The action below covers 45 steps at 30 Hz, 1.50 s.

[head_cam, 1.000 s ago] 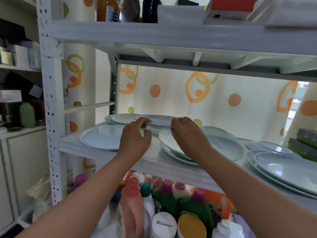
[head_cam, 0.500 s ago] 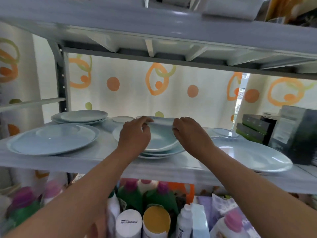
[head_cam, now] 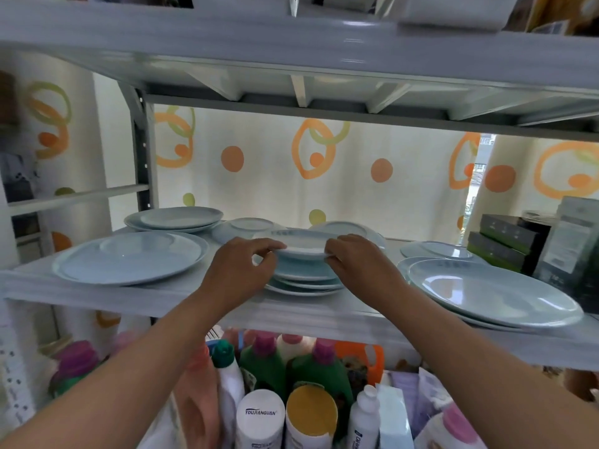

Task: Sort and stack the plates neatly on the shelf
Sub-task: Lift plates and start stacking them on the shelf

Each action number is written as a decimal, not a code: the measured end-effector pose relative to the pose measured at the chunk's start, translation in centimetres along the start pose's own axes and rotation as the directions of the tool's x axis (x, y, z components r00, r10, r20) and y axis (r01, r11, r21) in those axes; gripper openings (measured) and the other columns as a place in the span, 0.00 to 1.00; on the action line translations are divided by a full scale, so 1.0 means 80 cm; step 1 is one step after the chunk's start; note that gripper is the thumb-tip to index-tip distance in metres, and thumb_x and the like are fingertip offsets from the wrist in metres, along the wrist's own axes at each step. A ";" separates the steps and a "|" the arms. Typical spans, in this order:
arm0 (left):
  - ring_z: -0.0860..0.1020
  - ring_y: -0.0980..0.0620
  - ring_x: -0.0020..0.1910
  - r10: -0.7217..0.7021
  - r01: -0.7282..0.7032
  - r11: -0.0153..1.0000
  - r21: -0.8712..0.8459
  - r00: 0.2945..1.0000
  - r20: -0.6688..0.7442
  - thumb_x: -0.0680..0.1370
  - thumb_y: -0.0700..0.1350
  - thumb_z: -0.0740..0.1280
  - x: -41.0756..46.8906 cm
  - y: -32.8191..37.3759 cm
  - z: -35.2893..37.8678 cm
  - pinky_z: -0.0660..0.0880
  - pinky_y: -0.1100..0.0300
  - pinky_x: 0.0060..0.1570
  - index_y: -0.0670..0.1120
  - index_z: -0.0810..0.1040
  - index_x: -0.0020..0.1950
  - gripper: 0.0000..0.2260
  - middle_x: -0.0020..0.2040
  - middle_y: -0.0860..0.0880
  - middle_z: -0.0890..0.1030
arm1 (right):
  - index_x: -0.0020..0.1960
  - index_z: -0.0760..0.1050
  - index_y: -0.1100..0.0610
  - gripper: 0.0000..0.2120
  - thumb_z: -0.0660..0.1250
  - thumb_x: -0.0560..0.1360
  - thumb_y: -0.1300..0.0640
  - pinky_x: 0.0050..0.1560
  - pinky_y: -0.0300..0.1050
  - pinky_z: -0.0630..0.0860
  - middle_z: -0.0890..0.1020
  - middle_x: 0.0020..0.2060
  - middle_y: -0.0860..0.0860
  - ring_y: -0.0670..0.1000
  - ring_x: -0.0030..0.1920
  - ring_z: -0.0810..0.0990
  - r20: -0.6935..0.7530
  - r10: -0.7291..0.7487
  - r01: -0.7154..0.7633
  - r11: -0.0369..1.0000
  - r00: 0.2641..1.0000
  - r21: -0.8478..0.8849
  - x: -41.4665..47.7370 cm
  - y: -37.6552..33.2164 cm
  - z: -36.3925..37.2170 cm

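Both hands hold one small pale-blue plate (head_cam: 299,244) by its near rim, just above a stack of plates (head_cam: 306,280) in the middle of the white shelf (head_cam: 291,314). My left hand (head_cam: 241,270) pinches the rim from the left, my right hand (head_cam: 358,265) from the right. A large plate (head_cam: 129,260) lies at the front left, with a pair of stacked plates (head_cam: 176,218) behind it. Two big oval plates (head_cam: 492,294) lie stacked at the right. Smaller plates (head_cam: 251,225) sit at the back.
Dark boxes (head_cam: 505,243) stand at the shelf's right end, with a small plate (head_cam: 436,251) in front of them. The upper shelf (head_cam: 291,59) hangs low overhead. Bottles of detergent (head_cam: 265,361) crowd the space below. A metal post (head_cam: 142,157) rises at the back left.
The view has swung right along the shelf. Both hands carried the small plate from the back left to above the middle stack.
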<state>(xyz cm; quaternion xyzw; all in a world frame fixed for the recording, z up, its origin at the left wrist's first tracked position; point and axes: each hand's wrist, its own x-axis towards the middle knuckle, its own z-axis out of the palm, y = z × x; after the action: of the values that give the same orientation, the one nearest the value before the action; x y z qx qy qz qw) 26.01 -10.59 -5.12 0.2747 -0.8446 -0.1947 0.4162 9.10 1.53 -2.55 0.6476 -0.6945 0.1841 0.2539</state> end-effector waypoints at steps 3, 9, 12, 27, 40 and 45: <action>0.78 0.55 0.45 0.005 -0.004 1.000 0.023 0.999 -0.046 0.75 0.49 0.62 -0.004 -0.002 -0.004 0.76 0.58 0.48 0.55 0.83 0.48 0.10 0.44 0.54 0.84 | 0.45 0.77 0.62 0.07 0.61 0.78 0.62 0.41 0.45 0.67 0.80 0.41 0.56 0.55 0.44 0.76 0.008 -0.028 0.028 0.999 1.000 0.022 -0.003 0.000 0.000; 0.79 0.51 0.37 0.030 -0.037 0.999 -0.029 0.980 -0.195 0.72 0.49 0.59 -0.008 0.014 -0.011 0.75 0.58 0.39 0.43 0.82 0.37 0.15 0.34 0.50 0.82 | 0.48 0.81 0.59 0.11 0.62 0.73 0.69 0.46 0.45 0.73 0.83 0.41 0.54 0.54 0.46 0.77 0.052 -0.105 0.104 0.994 0.993 0.035 -0.007 0.007 0.005; 0.80 0.51 0.37 0.026 -0.032 0.999 -0.025 0.980 -0.197 0.71 0.49 0.59 -0.005 0.018 -0.008 0.76 0.53 0.41 0.44 0.82 0.37 0.14 0.33 0.50 0.83 | 0.48 0.81 0.60 0.13 0.62 0.71 0.71 0.49 0.49 0.76 0.83 0.42 0.54 0.54 0.47 0.77 0.073 -0.124 0.122 0.992 0.990 0.027 -0.012 0.010 0.005; 0.76 0.53 0.54 0.214 -0.214 0.970 0.115 0.977 0.009 0.74 0.54 0.55 0.012 0.119 0.088 0.67 0.59 0.56 0.52 0.80 0.54 0.17 0.53 0.53 0.82 | 0.54 0.80 0.60 0.12 0.61 0.75 0.65 0.50 0.36 0.69 0.82 0.49 0.55 0.52 0.49 0.79 -0.145 0.398 -0.373 0.912 0.906 0.173 -0.041 0.091 -0.034; 0.73 0.40 0.62 0.083 -0.117 0.992 0.056 0.901 0.425 0.80 0.46 0.52 0.097 0.224 0.229 0.69 0.51 0.60 0.44 0.71 0.65 0.17 0.65 0.43 0.74 | 0.56 0.79 0.61 0.14 0.68 0.71 0.57 0.55 0.43 0.73 0.82 0.54 0.57 0.56 0.56 0.78 0.100 0.738 -0.742 0.670 0.668 0.015 -0.031 0.258 -0.042; 0.72 0.42 0.63 -0.006 -0.091 0.979 0.184 0.883 0.469 0.78 0.50 0.54 0.142 0.237 0.250 0.68 0.53 0.58 0.45 0.70 0.66 0.19 0.64 0.42 0.75 | 0.33 0.73 0.61 0.10 0.67 0.71 0.58 0.28 0.38 0.69 0.74 0.26 0.54 0.54 0.31 0.74 0.236 0.751 -0.737 0.656 0.616 -0.163 -0.010 0.295 -0.015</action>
<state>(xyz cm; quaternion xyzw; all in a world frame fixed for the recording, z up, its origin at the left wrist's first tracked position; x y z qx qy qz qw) -1.60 -1.01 0.66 0.2415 -0.9410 -0.1597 0.1753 -14.19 5.10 -0.32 0.3145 -0.9330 0.1607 0.0688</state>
